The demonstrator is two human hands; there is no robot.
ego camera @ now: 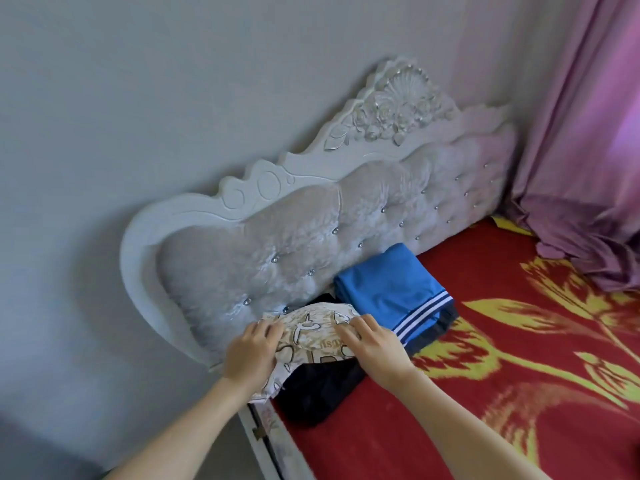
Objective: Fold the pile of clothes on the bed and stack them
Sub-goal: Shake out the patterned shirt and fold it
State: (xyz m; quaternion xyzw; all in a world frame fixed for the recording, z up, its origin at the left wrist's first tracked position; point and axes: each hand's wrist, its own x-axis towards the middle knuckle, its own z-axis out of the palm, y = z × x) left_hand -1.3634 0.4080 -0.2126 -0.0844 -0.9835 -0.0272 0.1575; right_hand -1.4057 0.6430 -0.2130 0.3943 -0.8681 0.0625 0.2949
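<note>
A cream patterned garment (pixel 311 332) lies folded on top of a black garment (pixel 318 389) at the bed's left corner, beside the headboard. My left hand (pixel 251 351) presses on its left side. My right hand (pixel 372 342) rests on its right side, fingers spread flat. Just to the right, a folded blue garment (pixel 391 289) with white stripes at its hem sits on a dark piece against the headboard.
The bed has a red cover with a yellow pattern (pixel 519 358). A white tufted headboard (pixel 311 237) stands against the grey wall. Pink curtains (pixel 581 168) hang at the right and spill onto the bed. The bed's left edge (pixel 263 441) drops off below my left arm.
</note>
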